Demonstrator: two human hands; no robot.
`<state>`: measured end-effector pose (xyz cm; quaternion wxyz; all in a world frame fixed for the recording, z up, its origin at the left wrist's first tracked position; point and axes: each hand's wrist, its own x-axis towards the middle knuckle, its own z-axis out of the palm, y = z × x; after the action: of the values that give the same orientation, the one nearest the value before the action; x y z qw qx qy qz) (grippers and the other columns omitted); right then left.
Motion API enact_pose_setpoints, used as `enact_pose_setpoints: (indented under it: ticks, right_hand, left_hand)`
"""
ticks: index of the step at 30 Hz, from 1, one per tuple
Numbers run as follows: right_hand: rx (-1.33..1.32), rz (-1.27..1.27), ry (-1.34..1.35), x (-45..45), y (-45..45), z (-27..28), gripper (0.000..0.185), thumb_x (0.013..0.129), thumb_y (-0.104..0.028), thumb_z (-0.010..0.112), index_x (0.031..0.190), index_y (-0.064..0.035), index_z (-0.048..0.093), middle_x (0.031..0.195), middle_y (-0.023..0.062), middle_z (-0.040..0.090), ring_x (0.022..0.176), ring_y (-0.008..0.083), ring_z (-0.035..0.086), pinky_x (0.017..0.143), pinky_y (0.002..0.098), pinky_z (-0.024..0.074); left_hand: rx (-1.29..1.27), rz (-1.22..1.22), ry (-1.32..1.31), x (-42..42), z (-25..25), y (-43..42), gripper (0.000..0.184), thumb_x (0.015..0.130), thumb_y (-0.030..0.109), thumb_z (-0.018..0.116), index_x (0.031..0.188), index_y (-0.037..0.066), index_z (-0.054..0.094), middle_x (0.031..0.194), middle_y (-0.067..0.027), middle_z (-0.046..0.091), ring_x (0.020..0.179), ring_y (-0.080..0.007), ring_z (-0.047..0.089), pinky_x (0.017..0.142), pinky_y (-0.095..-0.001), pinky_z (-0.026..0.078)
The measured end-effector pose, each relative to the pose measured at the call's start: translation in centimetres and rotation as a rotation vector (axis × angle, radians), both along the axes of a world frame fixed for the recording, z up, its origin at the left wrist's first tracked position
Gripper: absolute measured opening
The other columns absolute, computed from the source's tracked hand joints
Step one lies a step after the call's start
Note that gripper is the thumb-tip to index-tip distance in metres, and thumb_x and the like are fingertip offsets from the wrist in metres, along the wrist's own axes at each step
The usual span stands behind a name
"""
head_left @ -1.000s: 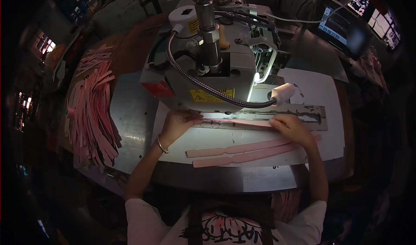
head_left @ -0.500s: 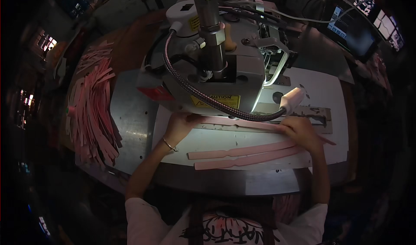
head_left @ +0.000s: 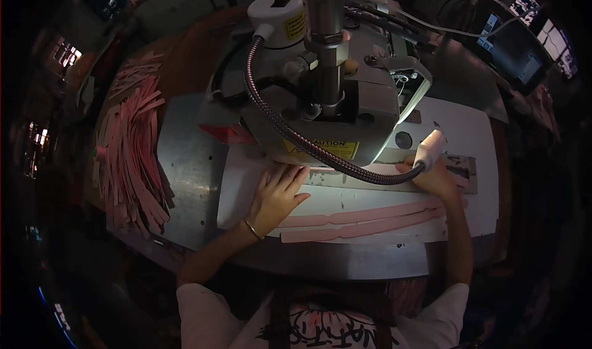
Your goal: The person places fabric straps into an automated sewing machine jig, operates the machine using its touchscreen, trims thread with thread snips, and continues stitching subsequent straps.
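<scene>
The left hand (head_left: 280, 192) is open, palm down, with fingers extended at the lower edge of the grey metal machine head (head_left: 370, 118). The right hand (head_left: 436, 179) is bent near the far end of a narrow pink strip (head_left: 322, 169); its grip cannot be determined behind the white lamp head (head_left: 430, 151). The strip lies partly under the machine head, on a flat slotted plate (head_left: 370, 180). Nearer the body, two notched pink strips (head_left: 376, 214) rest on the worktop (head_left: 308, 256). Light, limp, easily creased material is presumed; strips should be held flat at both ends.
</scene>
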<state>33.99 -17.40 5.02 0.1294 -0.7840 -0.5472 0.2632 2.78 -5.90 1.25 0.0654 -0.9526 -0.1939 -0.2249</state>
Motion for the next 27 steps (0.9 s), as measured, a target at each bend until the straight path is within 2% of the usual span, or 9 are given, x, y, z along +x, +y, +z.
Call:
enact_pose_setpoints:
  ticks: [4, 10, 14, 17, 19, 20, 24, 26, 27]
  right_hand:
    - [0.039, -0.018, -0.004, 0.2, 0.0, -1.0, 0.029, 0.080, -0.026, 0.064, 0.065, -0.0025, 0.057, 0.061, 0.0033, 0.053, 0.055, 0.0154, 0.045, 0.053, 0.0299, 0.0368]
    - [0.118, -0.089, -0.088, -0.9, -1.0, 0.8, 0.033, 0.079, -0.030, 0.063, 0.065, -0.0008, 0.057, 0.057, 0.0096, 0.056, 0.050, 0.0248, 0.049, 0.055, 0.0349, 0.0385]
    - [0.109, -0.140, -0.265, 1.4, -2.1, -0.2, 0.038, 0.077, -0.034, 0.065, 0.061, -0.0018, 0.056, 0.057, 0.0079, 0.056, 0.051, 0.0238, 0.049, 0.066, 0.0361, 0.0400]
    - [0.240, -0.166, -0.249, 1.2, -2.8, -1.8, 0.037, 0.075, -0.037, 0.068, 0.066, -0.0031, 0.057, 0.054, 0.0051, 0.054, 0.051, 0.0241, 0.049, 0.077, 0.0364, 0.0383]
    - [0.231, -0.260, -0.223, 0.4, -3.0, -1.8, 0.033, 0.076, -0.035, 0.067, 0.081, -0.0031, 0.058, 0.072, 0.0078, 0.059, 0.067, 0.0255, 0.052, 0.082, 0.0394, 0.0359]
    - [0.229, -0.276, -0.231, 0.2, -3.1, -1.9, 0.033, 0.076, -0.035, 0.067, 0.081, -0.0031, 0.058, 0.072, 0.0078, 0.059, 0.067, 0.0255, 0.052, 0.082, 0.0394, 0.0359]
    - [0.496, -0.147, -0.737, -0.1, -4.4, -3.4, 0.036, 0.079, -0.031, 0.063, 0.099, -0.0030, 0.056, 0.103, 0.0123, 0.057, 0.090, 0.0293, 0.050, 0.086, 0.0444, 0.0335]
    - [0.418, -0.157, -0.596, -0.2, -6.6, -4.7, 0.040, 0.083, -0.029, 0.060, 0.112, -0.0031, 0.053, 0.123, 0.0125, 0.046, 0.104, 0.0324, 0.043, 0.090, 0.0482, 0.0301]
    - [0.409, -0.173, -0.614, -0.4, -7.5, -4.8, 0.040, 0.083, -0.029, 0.060, 0.112, -0.0031, 0.053, 0.123, 0.0125, 0.046, 0.104, 0.0324, 0.043, 0.090, 0.0482, 0.0301]
  left_hand:
    - [0.079, 0.147, 0.124, -0.2, -0.6, -0.8, 0.060, 0.072, 0.034, 0.067, 0.123, 0.006, 0.049, 0.112, -0.0064, 0.055, 0.099, -0.0223, 0.051, 0.089, -0.0403, 0.037]
    - [0.178, 0.104, 0.165, 0.7, -0.2, -0.6, 0.059, 0.076, 0.033, 0.065, 0.124, 0.004, 0.048, 0.104, -0.0081, 0.057, 0.087, -0.0237, 0.053, 0.082, -0.0369, 0.042]
    - [-0.093, 0.114, 0.229, 0.8, -2.2, -0.3, 0.053, 0.080, 0.028, 0.063, 0.124, 0.003, 0.048, 0.104, -0.0114, 0.057, 0.081, -0.0251, 0.054, 0.075, -0.0346, 0.046]
    - [-0.161, 0.063, 0.188, 1.3, -1.3, -0.5, 0.049, 0.081, 0.023, 0.061, 0.125, 0.005, 0.049, 0.104, -0.0126, 0.055, 0.080, -0.0267, 0.055, 0.072, -0.0343, 0.046]
    - [-0.227, 0.041, 0.165, 1.4, -0.6, -0.7, 0.045, 0.082, 0.018, 0.059, 0.125, 0.007, 0.050, 0.103, -0.0137, 0.054, 0.079, -0.0284, 0.055, 0.068, -0.0341, 0.047]
    - [-0.228, 0.024, 0.161, 1.5, -0.6, -0.9, 0.045, 0.082, 0.018, 0.059, 0.125, 0.007, 0.050, 0.103, -0.0137, 0.054, 0.079, -0.0284, 0.055, 0.068, -0.0341, 0.047]
    - [-0.132, 0.016, 0.108, 2.1, -0.6, -1.4, 0.048, 0.081, 0.017, 0.060, 0.127, 0.005, 0.048, 0.106, -0.0158, 0.053, 0.084, -0.0299, 0.055, 0.073, -0.0358, 0.047]
    - [-0.236, -0.063, 0.027, 2.7, -0.9, -1.6, 0.051, 0.081, 0.016, 0.059, 0.130, 0.006, 0.045, 0.111, -0.0178, 0.051, 0.091, -0.0314, 0.054, 0.076, -0.0365, 0.047]
    - [-0.239, -0.085, 0.016, 2.8, -0.7, -1.7, 0.051, 0.081, 0.016, 0.059, 0.130, 0.006, 0.045, 0.111, -0.0178, 0.051, 0.091, -0.0314, 0.054, 0.076, -0.0365, 0.047]
